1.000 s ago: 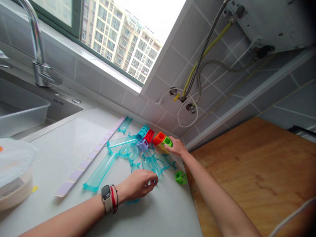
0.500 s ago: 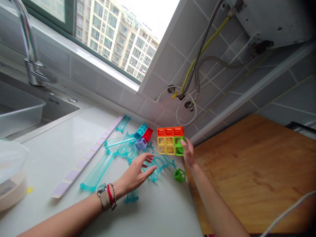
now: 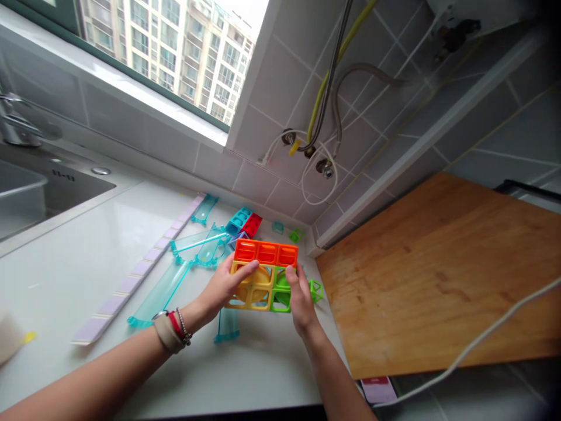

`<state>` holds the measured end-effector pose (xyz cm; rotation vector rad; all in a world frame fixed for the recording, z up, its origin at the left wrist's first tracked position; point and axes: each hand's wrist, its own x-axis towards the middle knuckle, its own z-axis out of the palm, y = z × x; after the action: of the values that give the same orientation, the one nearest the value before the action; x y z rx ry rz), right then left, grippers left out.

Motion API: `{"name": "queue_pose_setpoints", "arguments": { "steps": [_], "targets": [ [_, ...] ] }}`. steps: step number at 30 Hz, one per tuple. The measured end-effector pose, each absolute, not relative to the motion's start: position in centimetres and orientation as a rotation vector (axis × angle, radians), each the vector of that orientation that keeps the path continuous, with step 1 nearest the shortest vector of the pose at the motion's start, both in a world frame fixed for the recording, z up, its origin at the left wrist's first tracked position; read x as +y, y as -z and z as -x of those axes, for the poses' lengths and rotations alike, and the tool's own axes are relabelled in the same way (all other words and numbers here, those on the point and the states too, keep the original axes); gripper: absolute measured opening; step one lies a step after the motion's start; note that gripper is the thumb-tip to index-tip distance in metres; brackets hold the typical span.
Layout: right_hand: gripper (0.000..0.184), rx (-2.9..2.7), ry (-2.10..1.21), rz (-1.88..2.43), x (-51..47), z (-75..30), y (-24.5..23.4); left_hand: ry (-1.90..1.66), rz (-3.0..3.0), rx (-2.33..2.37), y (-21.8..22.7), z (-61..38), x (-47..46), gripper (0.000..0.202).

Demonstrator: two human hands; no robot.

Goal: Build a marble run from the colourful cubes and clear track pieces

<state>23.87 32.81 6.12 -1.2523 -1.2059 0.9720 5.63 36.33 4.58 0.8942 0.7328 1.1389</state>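
Note:
Both my hands hold one block assembly (image 3: 266, 254) above the white counter: an orange row on top, yellow cubes below left, green cubes below right. My left hand (image 3: 223, 289) grips its left side, thumb across the yellow cubes. On the right side my right hand (image 3: 302, 298) is closed, thumb on the green part. Behind it lie a turquoise block row (image 3: 239, 220), a red block row (image 3: 252, 225) and a purple cube (image 3: 237, 240), partly hidden. A loose green cube (image 3: 316, 290) sits just right of my right hand. Clear teal track pieces (image 3: 160, 295) spread to the left.
A long pale purple strip (image 3: 140, 269) lies across the counter (image 3: 83, 251). The sink (image 3: 79, 190) is at far left. A wooden board (image 3: 421, 280) borders the counter on the right, with a white cable (image 3: 477, 345) over it. Small teal and green pieces (image 3: 296, 235) lie near the wall.
My left hand, open before, has taken hold of the assembly's left side. My right hand has brought the assembly lower and closer. The view has shifted to the right.

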Motion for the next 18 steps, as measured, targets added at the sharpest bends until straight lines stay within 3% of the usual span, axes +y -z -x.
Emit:
{"name": "queue_pose_setpoints", "arguments": {
  "steps": [7,14,18],
  "targets": [
    [0.04,-1.136,-0.888,1.229,33.5,-23.0,-5.6,-1.254,-1.028,0.753,-3.7,-5.7,36.5,0.058],
    [0.054,-0.793,-1.235,1.163,33.8,-24.0,-4.5,-1.211,-1.192,0.798,-4.2,-5.3,36.3,0.045],
    [0.06,-0.682,-1.377,1.127,33.7,-25.0,-3.7,-1.203,-1.215,0.828,-4.5,-5.0,36.3,0.05]
  ]
}}
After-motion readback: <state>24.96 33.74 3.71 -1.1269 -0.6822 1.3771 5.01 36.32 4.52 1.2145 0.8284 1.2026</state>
